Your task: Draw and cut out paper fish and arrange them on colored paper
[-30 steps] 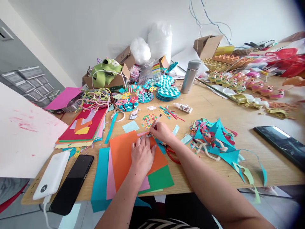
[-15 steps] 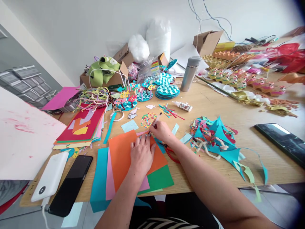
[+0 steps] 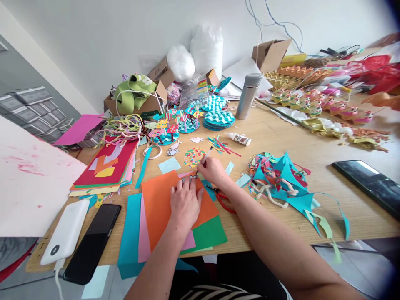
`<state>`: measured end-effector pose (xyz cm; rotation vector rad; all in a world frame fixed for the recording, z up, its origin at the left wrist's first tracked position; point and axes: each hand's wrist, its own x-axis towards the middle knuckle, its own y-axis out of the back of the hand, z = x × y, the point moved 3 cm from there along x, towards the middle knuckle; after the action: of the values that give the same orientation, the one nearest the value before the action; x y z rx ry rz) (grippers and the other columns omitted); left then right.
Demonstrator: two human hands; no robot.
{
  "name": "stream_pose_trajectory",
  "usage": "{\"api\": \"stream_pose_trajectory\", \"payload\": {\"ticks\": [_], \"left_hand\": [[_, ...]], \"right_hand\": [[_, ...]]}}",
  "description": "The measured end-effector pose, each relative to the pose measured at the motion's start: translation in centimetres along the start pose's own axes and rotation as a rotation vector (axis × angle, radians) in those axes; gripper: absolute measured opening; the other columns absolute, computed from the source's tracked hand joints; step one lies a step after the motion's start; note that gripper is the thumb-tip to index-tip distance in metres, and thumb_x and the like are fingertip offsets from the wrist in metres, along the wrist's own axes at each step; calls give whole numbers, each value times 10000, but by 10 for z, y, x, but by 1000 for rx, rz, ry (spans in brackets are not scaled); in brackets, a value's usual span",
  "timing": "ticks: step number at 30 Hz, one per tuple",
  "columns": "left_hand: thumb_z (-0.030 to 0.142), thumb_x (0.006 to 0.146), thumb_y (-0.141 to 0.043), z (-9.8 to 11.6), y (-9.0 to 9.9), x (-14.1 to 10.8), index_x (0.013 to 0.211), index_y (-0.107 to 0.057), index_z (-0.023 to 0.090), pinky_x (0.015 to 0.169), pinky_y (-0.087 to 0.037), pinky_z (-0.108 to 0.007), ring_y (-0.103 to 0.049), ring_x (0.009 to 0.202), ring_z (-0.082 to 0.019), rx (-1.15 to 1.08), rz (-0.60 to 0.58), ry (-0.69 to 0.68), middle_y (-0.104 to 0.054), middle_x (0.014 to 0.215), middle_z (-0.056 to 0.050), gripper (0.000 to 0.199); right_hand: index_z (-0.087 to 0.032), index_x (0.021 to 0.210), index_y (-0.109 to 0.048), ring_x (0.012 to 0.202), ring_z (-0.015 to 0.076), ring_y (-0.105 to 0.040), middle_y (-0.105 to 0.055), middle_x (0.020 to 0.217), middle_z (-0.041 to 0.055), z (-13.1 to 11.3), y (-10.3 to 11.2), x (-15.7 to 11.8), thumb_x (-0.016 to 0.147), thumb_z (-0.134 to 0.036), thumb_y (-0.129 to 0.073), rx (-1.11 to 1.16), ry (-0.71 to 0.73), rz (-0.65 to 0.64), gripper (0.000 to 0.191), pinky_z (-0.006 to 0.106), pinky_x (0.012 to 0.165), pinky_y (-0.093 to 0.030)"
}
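Observation:
My left hand [image 3: 186, 201] lies flat with its fingers stretched over an orange sheet [image 3: 158, 204], its fingertips on a small fish-shaped cutout at the sheet's top edge. My right hand [image 3: 212, 170] is closed round a pen [image 3: 206, 155], whose tip points down beside that cutout. Under the orange sheet are pink, green [image 3: 211, 235] and blue sheets [image 3: 128, 237]. Red-handled scissors [image 3: 225, 203] lie by my right wrist, partly hidden. Beyond the pen is a patch of coloured paper bits [image 3: 193, 157].
Left are stacked papers [image 3: 93, 175], a power bank [image 3: 65, 231] and a black phone [image 3: 93, 243]. Blue scraps [image 3: 286, 183] and another phone [image 3: 368, 187] lie right. Behind stand a glue bottle [image 3: 240, 138], a flask [image 3: 249, 96] and blue paper plates [image 3: 218, 118].
My right hand and the pen have shifted very slightly. My left hand stays pressed on the orange sheet, and the view has moved a little.

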<state>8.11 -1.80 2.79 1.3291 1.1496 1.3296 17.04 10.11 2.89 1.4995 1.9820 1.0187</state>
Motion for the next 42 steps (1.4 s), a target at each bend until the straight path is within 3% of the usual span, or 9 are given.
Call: {"api": "stream_pose_trajectory", "payload": {"ticks": [14, 24, 33, 42], "left_hand": [[421, 978, -344, -1, 0, 2, 1302, -524, 187, 813, -445, -418, -529, 1039, -267, 11, -10, 3, -589, 1254, -110, 438], [422, 981, -324, -2, 0, 5, 1285, -541, 212, 808, -443, -409, -516, 1048, -275, -7, -50, 5, -575, 1272, -107, 428], [127, 885, -404, -10, 3, 10, 1345, -495, 189, 822, -457, -424, -488, 1070, -288, -60, -143, -24, -557, 1279, -111, 473], [59, 870, -359, -21, 3, 20, 1280, -557, 211, 876, -445, -357, -478, 1066, -250, -154, -197, -68, -579, 1177, -91, 481]], "right_hand": [[-191, 650, -552, 533, 116, -486, -548, 579, -22, -1, 7, -3, 674, -170, -569, 108, 44, -4, 37, 212, 522, -330], [-184, 687, -585, 573, 137, -531, -616, 635, 22, 1, 5, -3, 723, -221, -542, 10, 34, -13, 67, 219, 534, -331], [-177, 721, -618, 625, 167, -586, -654, 671, 56, 0, 5, -5, 739, -247, -516, -67, 51, -26, 124, 236, 543, -319], [-171, 755, -644, 654, 188, -616, -670, 671, 65, -5, 9, -7, 749, -240, -501, -125, 62, -62, 159, 247, 549, -319]]}}
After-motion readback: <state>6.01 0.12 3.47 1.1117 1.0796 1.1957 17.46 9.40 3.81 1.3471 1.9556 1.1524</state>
